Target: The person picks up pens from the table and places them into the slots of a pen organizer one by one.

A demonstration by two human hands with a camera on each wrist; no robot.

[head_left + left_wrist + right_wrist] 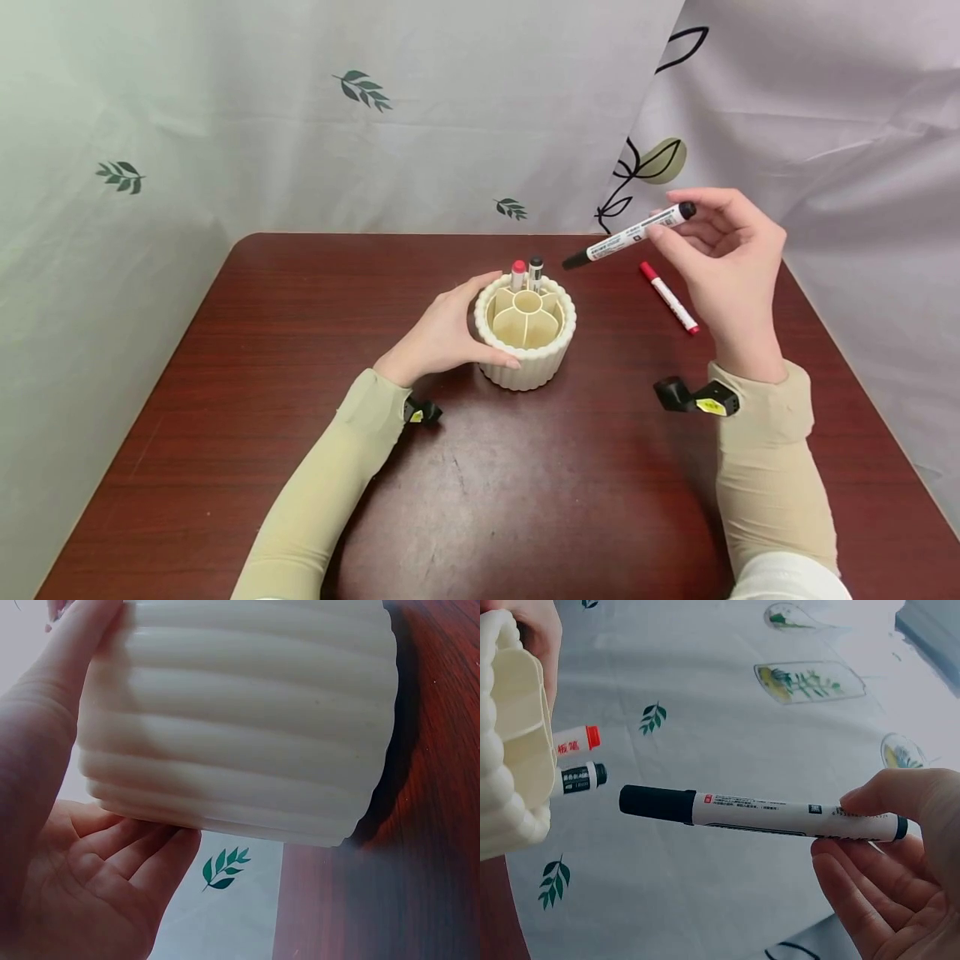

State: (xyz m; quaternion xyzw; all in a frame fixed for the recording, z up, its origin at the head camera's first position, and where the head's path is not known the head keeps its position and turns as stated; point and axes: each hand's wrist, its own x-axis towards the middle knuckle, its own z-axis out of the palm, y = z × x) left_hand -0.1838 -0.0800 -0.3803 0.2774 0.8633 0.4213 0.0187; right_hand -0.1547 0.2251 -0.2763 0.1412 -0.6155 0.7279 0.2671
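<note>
Head view has the black marker (628, 237) over the table's (300, 333) far half, cap end low, its upper end pinched between the right hand's (733, 271) thumb and fingers. Bringing it upright above a vacant front compartment (543, 332) should help it clear the rim of the holder (522, 373), which stands midway between the side edges, nearer the far one, the left hand (448, 327) spread wide around it. A loose red marker (670, 298) lies toward the right edge, unseen from the right wrist; the left wrist view reveals fingertips on the holder's ribbed side, hidden from the head.

We cannot see the lower ends of the red-topped marker (517, 277) and black-topped marker (535, 277) inside the holder (525, 372). On the loose marker (672, 302), at right, print is too small.
</note>
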